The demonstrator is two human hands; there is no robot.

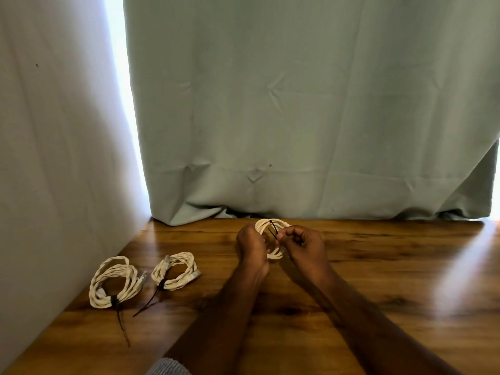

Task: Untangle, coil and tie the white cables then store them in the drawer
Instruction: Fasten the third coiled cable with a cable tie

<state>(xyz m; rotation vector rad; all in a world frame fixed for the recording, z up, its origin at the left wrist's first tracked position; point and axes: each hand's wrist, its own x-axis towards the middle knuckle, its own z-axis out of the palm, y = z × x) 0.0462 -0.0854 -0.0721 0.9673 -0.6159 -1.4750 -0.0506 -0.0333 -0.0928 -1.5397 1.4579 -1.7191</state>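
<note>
Head view, forward-down onto near table (378, 266)

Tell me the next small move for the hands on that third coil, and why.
Probably pull the black tie snug. The left hand grips the third coil while the right hand pinches the tie, which is looped over the coil yet looks slack. The two coils on the table, the larger and the smaller, already have cinched ties.

Wooden table (378, 280) w/ two tied white cable coils, left (115, 282) & just beside (176, 272).
</note>
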